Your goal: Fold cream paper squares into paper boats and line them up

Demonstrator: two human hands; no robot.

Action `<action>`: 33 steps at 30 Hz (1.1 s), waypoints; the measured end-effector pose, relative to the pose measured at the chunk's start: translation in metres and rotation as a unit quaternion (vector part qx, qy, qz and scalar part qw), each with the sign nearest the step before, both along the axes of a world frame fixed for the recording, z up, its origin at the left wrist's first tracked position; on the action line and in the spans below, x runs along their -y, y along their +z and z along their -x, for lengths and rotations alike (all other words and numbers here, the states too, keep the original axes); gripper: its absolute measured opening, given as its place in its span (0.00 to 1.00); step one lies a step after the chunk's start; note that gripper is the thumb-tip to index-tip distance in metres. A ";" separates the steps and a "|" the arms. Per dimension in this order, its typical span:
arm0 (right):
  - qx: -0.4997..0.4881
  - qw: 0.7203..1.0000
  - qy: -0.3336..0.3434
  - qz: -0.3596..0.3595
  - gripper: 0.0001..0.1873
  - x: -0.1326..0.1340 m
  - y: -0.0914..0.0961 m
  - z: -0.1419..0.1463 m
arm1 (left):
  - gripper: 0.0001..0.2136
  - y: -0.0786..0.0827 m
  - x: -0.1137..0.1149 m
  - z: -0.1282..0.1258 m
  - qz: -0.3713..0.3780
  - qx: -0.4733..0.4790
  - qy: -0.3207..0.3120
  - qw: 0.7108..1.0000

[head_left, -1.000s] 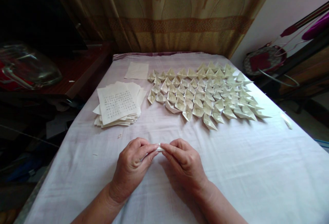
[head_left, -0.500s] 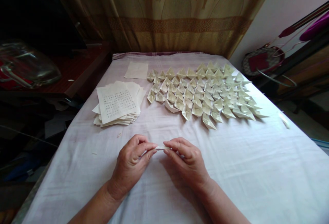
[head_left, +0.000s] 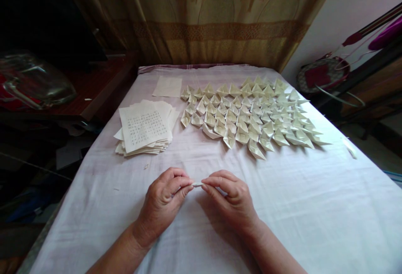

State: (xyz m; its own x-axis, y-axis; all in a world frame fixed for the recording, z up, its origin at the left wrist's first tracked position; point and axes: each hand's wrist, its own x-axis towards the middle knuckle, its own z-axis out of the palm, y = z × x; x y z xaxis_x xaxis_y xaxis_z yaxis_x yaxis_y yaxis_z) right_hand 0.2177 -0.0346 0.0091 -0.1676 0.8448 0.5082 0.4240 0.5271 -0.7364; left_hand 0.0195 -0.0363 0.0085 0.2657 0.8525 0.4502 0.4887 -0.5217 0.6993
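Observation:
Between my two hands is a small folded paper [head_left: 197, 184], seen edge-on as a thin pale strip. My left hand [head_left: 166, 198] pinches its left end between thumb and fingers, and my right hand [head_left: 233, 198] pinches the right end the same way. Most of the paper is hidden by the fingertips. Beyond my hands, many folded paper boats [head_left: 241, 133] stand in close rows on the white cloth. To their left lies a loose stack of paper sheets [head_left: 144, 127], the top one covered in handwriting.
A single blank sheet [head_left: 168, 86] lies behind the stack. The white cloth [head_left: 314, 207] covers the table, with small paper scraps [head_left: 146, 166] on it. A large glass jar [head_left: 37, 81] sits on a dark cabinet at left. A curtain [head_left: 201, 18] hangs at the back.
My fingertips have come slightly closer together, so less of the folded paper shows between them. The boats and the stack stay as they were.

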 end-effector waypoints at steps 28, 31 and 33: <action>-0.077 0.995 0.027 0.059 0.07 0.002 -0.005 0.004 | 0.07 0.013 -0.005 -0.001 0.130 0.092 -0.011 0.987; -0.078 0.994 0.026 0.067 0.07 0.001 -0.003 0.005 | 0.04 0.012 -0.004 -0.003 0.164 0.093 -0.010 0.982; -0.084 0.994 0.027 0.070 0.08 0.002 -0.002 0.007 | 0.04 0.010 -0.002 -0.005 0.187 0.092 -0.011 0.978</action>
